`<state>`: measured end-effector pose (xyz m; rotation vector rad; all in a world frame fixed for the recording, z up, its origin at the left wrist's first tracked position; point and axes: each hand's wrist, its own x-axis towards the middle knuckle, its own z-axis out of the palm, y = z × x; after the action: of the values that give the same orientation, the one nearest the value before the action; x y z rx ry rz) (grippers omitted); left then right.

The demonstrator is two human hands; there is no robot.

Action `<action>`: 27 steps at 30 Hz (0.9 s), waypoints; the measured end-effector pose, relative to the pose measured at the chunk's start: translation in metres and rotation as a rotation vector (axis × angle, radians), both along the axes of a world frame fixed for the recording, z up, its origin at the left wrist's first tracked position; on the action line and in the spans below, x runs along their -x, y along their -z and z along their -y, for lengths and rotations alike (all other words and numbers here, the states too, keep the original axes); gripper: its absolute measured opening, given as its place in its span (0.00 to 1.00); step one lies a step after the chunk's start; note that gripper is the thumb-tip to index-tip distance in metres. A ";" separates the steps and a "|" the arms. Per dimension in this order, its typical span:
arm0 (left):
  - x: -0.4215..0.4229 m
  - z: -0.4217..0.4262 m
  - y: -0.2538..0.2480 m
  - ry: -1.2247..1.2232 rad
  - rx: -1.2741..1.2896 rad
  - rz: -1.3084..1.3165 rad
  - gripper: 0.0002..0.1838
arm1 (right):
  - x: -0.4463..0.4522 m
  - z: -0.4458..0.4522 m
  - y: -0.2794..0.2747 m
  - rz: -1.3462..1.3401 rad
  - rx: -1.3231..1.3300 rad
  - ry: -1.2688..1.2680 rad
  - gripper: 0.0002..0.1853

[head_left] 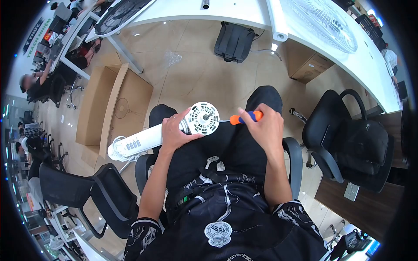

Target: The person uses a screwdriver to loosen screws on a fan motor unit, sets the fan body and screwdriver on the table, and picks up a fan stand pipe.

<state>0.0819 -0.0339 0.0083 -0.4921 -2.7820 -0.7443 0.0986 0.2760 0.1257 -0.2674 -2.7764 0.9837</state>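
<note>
Across my lap lies a white electric fan body [148,142], a long column with a row of grey buttons and a round slotted motor housing [203,118] at its right end. My left hand [176,130] grips it just below the housing, fingers on top and thumb beneath. In my right hand [264,130] is an orange and blue screwdriver [246,118]. Its thin shaft points left and its tip meets the housing's right edge; whether it sits in a screw I cannot tell. A short shaft sticks out of the housing's middle.
An open cardboard box [126,104] stands on the floor to the left. Ahead, a white table [196,11] bears a fan grille [326,24] and a white pole [275,19]. A black backpack [234,42] lies beneath it. Office chairs [344,135] flank me; people sit far left.
</note>
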 end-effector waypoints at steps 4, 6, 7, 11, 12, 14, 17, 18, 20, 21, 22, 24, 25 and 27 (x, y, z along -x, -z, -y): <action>0.001 0.000 -0.008 0.001 0.005 0.050 0.56 | 0.003 -0.026 0.006 -0.140 0.338 0.098 0.25; 0.002 0.001 -0.010 0.008 -0.005 0.059 0.57 | 0.009 -0.036 0.014 -0.303 0.532 0.018 0.19; 0.002 0.001 -0.013 0.015 -0.010 0.070 0.57 | 0.016 -0.035 0.022 -0.469 0.670 -0.047 0.16; 0.015 0.010 -0.019 0.055 -0.072 0.167 0.58 | 0.034 -0.021 -0.015 -0.277 1.190 -0.003 0.12; 0.017 0.013 -0.019 0.078 -0.081 0.214 0.59 | 0.044 -0.018 -0.022 -0.271 1.237 -0.006 0.12; 0.024 0.016 -0.021 0.121 -0.078 0.280 0.61 | 0.080 -0.022 -0.029 -0.186 1.120 -0.040 0.12; 0.034 0.017 -0.021 0.192 -0.059 0.223 0.62 | 0.155 -0.008 -0.052 -0.107 0.691 -0.037 0.12; 0.035 0.016 -0.030 0.172 -0.045 0.332 0.63 | 0.184 -0.005 -0.060 -0.082 0.651 -0.035 0.12; 0.037 0.015 -0.031 0.160 -0.045 0.354 0.64 | 0.250 -0.002 -0.067 -0.025 0.509 0.026 0.13; 0.037 0.014 -0.031 0.147 -0.037 0.382 0.64 | 0.284 -0.002 -0.068 0.005 0.407 0.084 0.14; 0.038 0.015 -0.032 0.144 -0.043 0.399 0.64 | 0.317 -0.002 -0.069 0.065 0.423 0.129 0.13; 0.041 0.016 -0.035 0.132 -0.043 0.426 0.65 | 0.371 -0.001 -0.070 0.125 0.431 0.162 0.13; 0.042 0.016 -0.036 0.126 -0.035 0.462 0.66 | 0.393 -0.002 -0.069 0.150 0.309 0.233 0.14; 0.045 0.019 -0.037 0.108 -0.029 0.507 0.66 | 0.424 -0.001 -0.065 0.176 0.183 0.300 0.14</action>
<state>0.0366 -0.0527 0.0449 -0.5106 -3.2185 -1.0602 -0.3255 0.2771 0.1909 -0.8076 -2.6841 1.1830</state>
